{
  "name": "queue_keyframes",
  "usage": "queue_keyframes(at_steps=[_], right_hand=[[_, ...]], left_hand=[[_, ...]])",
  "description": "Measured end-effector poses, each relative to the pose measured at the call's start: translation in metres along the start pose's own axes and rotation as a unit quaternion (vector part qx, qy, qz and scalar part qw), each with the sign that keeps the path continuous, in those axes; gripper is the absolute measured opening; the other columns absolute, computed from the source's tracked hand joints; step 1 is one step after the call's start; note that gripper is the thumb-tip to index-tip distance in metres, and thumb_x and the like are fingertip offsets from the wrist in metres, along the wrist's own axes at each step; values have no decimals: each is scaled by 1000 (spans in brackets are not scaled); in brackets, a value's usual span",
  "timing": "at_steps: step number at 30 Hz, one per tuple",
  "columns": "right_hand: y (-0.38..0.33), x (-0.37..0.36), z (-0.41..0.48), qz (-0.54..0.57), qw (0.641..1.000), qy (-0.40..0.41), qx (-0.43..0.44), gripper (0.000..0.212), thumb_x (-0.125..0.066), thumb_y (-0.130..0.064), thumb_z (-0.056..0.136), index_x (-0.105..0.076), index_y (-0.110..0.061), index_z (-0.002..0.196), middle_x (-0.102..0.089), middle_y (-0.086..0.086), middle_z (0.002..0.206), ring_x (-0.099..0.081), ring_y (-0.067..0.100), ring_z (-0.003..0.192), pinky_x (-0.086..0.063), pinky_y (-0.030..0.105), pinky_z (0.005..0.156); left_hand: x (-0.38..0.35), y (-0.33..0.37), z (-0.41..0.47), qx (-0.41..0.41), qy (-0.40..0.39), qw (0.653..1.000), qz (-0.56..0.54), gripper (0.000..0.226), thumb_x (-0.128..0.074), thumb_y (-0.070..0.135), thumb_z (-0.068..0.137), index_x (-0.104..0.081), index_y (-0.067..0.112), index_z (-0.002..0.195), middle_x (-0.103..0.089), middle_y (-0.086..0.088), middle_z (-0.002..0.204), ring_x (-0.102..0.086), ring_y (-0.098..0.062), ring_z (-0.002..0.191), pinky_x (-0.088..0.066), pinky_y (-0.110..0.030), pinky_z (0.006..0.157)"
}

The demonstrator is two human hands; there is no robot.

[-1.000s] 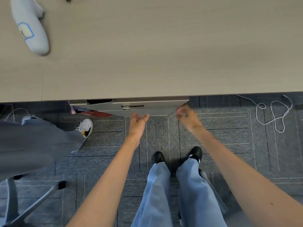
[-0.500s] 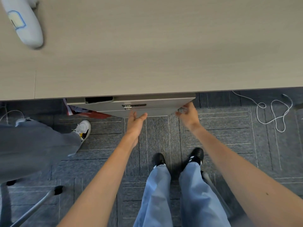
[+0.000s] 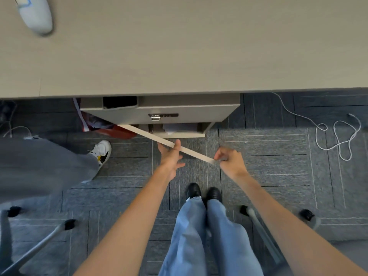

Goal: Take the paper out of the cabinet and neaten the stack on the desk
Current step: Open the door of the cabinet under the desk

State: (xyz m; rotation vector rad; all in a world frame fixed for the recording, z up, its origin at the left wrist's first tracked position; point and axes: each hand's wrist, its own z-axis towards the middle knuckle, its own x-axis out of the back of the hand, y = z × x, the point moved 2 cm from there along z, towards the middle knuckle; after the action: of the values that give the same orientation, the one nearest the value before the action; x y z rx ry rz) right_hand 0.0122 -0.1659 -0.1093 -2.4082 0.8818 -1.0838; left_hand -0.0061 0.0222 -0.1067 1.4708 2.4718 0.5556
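A beige cabinet (image 3: 189,108) with a metal lock (image 3: 156,117) stands under the front edge of the wooden desk (image 3: 179,46). Its door (image 3: 151,137) is swung out towards me, and I see it as a thin slanted strip from above. My right hand (image 3: 231,160) pinches the door's free end. Against the door's middle rests my left hand (image 3: 169,158), fingers spread, one finger over the top edge. White paper (image 3: 179,127) shows inside the opened compartment, mostly hidden in shadow.
Another person's grey trouser leg (image 3: 39,162) and white sneaker (image 3: 101,151) are at the left. A red bag (image 3: 115,130) sits beside the cabinet. A white cable (image 3: 338,136) lies on the carpet at the right. Chair legs (image 3: 39,246) flank my feet (image 3: 203,194). A white object (image 3: 35,14) lies on the desk.
The cabinet door was shut a second ago; my right hand has pulled its right end out towards me, baring the inside. My left hand now rests on the door.
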Motion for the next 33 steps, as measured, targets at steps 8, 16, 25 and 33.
queue_keyframes(at_steps=[8, 16, 25, 33], right_hand=[[11, -52, -32, -29, 990, -136, 30, 36, -48, 11, 74, -75, -13, 74, -76, 4, 91, -68, 14, 89, -50, 22, 83], [34, -73, -47, 38, 997, -64, -8, 31, -50, 10, 83, -64, -17, 76, -73, 11, 86, -70, 22, 88, -55, 37, 89], [18, -135, -69, 81, 994, -73, -28, 32, -44, 11, 86, -62, -13, 77, -68, 5, 75, -67, 20, 81, -53, 38, 92], [-7, -168, -73, 99, 992, -82, -13, 28, -43, 5, 93, -61, -14, 81, -65, 3, 85, -69, 23, 93, -56, 35, 88]], left_hand=[[27, -40, 5, -47, 74, 994, 73, 65, -45, 0, 95, -9, 19, 145, -49, -18, 135, -60, -34, 114, -57, -49, 82], [92, -60, 1, -102, 24, 965, 241, 64, -43, 2, 96, -8, 23, 145, -46, -10, 135, -53, -29, 118, -56, -43, 79], [186, -57, -8, -165, 17, 880, 445, 59, -34, 6, 98, -5, 18, 148, -49, -16, 140, -54, -32, 114, -39, -32, 90], [216, -74, -11, -286, 114, 807, 504, 80, -40, -4, 92, 6, 17, 154, -17, -9, 162, -36, -33, 139, -49, -45, 90]])
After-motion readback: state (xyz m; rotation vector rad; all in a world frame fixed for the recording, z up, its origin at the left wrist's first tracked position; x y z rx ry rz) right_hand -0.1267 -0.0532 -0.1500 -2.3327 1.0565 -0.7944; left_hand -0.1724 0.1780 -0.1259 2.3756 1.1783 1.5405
